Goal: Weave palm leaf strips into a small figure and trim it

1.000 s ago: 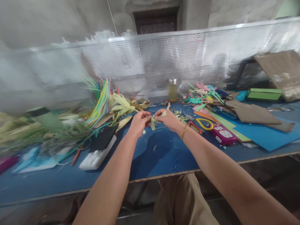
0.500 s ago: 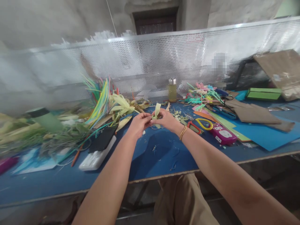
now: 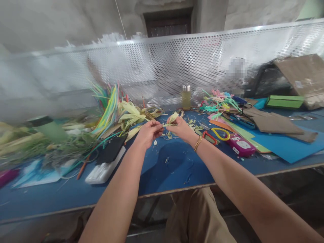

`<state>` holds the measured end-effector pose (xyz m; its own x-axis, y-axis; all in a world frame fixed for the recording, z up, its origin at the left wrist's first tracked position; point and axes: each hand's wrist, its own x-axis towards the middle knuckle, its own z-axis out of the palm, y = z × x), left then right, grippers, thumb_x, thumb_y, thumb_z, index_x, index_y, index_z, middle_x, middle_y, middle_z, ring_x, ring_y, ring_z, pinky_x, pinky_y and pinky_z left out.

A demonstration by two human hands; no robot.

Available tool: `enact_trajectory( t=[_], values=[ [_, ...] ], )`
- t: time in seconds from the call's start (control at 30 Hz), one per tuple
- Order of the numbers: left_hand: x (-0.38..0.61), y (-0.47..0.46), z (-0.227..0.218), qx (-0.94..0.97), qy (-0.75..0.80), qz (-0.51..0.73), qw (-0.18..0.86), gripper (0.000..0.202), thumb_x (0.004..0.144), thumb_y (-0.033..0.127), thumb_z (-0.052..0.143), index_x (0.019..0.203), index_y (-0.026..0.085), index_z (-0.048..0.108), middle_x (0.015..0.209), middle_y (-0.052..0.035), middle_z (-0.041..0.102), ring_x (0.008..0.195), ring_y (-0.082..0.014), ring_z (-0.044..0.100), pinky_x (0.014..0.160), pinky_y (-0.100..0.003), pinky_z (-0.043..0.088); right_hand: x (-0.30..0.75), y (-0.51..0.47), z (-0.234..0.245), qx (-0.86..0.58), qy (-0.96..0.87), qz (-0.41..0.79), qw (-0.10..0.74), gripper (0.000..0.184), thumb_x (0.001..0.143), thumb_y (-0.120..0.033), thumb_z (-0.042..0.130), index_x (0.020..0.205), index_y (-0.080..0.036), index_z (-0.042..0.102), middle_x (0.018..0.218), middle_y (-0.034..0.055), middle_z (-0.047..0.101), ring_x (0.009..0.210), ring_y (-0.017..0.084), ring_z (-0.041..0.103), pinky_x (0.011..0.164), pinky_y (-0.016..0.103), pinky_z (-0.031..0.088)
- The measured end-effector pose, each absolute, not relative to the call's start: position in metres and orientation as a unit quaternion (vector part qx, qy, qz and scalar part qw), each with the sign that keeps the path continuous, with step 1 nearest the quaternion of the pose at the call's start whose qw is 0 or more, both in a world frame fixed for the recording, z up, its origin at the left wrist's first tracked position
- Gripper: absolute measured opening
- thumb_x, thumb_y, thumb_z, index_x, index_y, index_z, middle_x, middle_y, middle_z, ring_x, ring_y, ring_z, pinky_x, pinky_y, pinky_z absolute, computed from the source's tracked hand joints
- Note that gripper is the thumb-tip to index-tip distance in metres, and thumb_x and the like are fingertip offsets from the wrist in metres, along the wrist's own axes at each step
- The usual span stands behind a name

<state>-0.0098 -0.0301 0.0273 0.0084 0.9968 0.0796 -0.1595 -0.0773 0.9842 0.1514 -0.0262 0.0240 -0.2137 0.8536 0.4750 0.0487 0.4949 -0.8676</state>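
Above the blue tabletop, a pale green strip that looks like corn husk (image 3: 173,117) is held between my two hands. My right hand (image 3: 181,129) closes round its wider, folded part, which sticks up over the fingers. With thumb and fingertips my left hand (image 3: 150,133) pinches the thin end on the left. A loose bunch of similar husks (image 3: 132,116) lies just beyond my left hand. Scissors with yellow and red handles (image 3: 220,134) rest to the right of my right wrist, beside a magenta box (image 3: 241,145) with a white figure on it. Husk scraps lie around my hands.
A bottle of yellowish liquid (image 3: 186,98) stands at the back by the perforated metal panel (image 3: 164,67). Colourful pipe-cleaner-like stems (image 3: 108,111) are behind on the left; a black phone-like slab (image 3: 110,152) lies nearer. Blue paper (image 3: 286,145) and brown cardboard (image 3: 274,122) cover the right.
The husk has tipped from upright towards the right and its thin end is drawn out to the left. My hands have moved slightly apart.
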Motion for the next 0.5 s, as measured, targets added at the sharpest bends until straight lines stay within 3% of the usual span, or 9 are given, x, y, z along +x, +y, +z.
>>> enact_trajectory(
  t=[0.23,0.43,0.5],
  values=[
    [-0.005,-0.032,0.025,0.517,0.416,0.526,0.532,0.041,0.063,0.033,0.080,0.100,0.022,0.066,0.080,-0.0006,0.065,0.068,-0.0115,0.061,0.054,-0.020,0.043,0.153,-0.019,0.021,-0.326,-0.700,0.369,0.518,0.024,0.065,-0.023,0.069,0.086,-0.016,0.060,0.077,0.0006,0.062,0.072,0.014,0.058,0.071,0.028,0.047],
    [-0.007,-0.027,0.021,0.523,0.400,0.566,0.496,0.032,0.059,0.030,0.083,0.083,0.018,0.065,0.066,0.0036,0.057,0.052,-0.0060,0.048,0.047,-0.019,0.034,0.151,-0.015,0.019,-0.287,-0.665,0.421,0.546,0.037,0.061,-0.020,0.072,0.093,-0.019,0.054,0.088,0.0021,0.064,0.080,0.014,0.062,0.076,0.030,0.051],
    [-0.007,-0.027,0.023,0.499,0.400,0.578,0.506,0.036,0.057,0.027,0.085,0.085,0.019,0.064,0.064,0.0046,0.056,0.051,-0.0061,0.048,0.046,-0.019,0.035,0.152,-0.013,0.018,-0.288,-0.645,0.436,0.557,0.036,0.061,-0.019,0.072,0.090,-0.020,0.051,0.087,0.0019,0.064,0.081,0.014,0.062,0.078,0.031,0.051]
  ],
)
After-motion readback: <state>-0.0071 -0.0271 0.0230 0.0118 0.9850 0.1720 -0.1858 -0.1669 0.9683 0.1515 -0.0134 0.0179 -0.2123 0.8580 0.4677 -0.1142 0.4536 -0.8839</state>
